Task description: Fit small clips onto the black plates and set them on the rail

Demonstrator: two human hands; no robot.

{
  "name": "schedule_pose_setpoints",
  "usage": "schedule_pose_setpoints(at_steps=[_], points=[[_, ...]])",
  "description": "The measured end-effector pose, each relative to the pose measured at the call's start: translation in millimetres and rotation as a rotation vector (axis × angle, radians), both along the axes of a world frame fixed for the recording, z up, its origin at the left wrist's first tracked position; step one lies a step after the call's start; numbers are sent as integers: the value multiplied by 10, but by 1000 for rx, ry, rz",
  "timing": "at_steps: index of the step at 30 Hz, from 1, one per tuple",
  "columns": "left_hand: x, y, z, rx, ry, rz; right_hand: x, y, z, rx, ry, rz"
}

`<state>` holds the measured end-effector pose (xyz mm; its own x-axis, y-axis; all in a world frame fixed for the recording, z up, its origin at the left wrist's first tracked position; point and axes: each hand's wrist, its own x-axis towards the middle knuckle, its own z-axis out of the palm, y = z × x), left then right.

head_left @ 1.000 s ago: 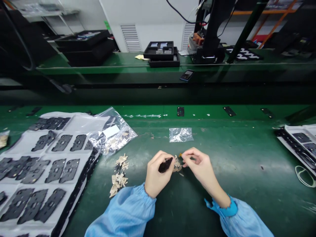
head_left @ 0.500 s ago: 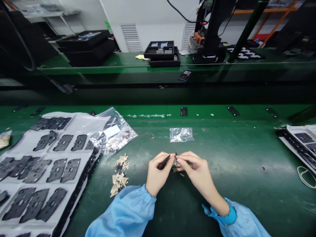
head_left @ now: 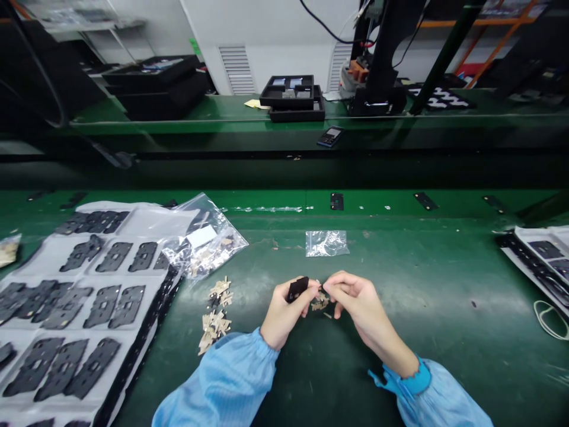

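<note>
My left hand (head_left: 283, 312) is closed on one small black piece (head_left: 297, 289), gripping it between thumb and fingers, while my right hand (head_left: 362, 308) pinches one tiny dark bit (head_left: 321, 288) at the fingertips, too small for me to make out. The hands nearly touch, just above a small heap of beige parts (head_left: 319, 304) on the green mat (head_left: 444, 284). Two more clusters of beige parts (head_left: 219, 290) lie near my left hand, beside one zip bag holding more of them (head_left: 207, 252). One small clear bag (head_left: 326, 243) lies ahead of my hands. Further left, a white sheet (head_left: 155, 216) carries well over a dozen black plates, and its black edge runs just beyond the clusters. Three black strips (head_left: 336, 201) lie along the far mat edge. A wide stretch of mat separates my right hand from one white elastic loop (head_left: 550, 320). Beyond, a second green bench (head_left: 222, 110) holds a black tray stack (head_left: 292, 98) and one phone (head_left: 329, 136)
</note>
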<state>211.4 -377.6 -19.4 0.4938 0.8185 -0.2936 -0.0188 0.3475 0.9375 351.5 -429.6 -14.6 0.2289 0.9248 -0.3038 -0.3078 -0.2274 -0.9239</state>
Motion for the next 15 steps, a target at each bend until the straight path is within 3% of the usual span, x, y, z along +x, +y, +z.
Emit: schedule_pose_setpoints(at_steps=[4,8,12,15], points=[[-28,23,-32,-93,-128,119,-50,-11,9,55,-38,-99],[-77,123,-59,-154,-124,322,-52,-47,85,23,69,-50],[-105,215,-46,9,18,319,-41,-83,176,-42,225,97],[-111,233,-35,39,19,312,-49,-91,217,-83,251,162]])
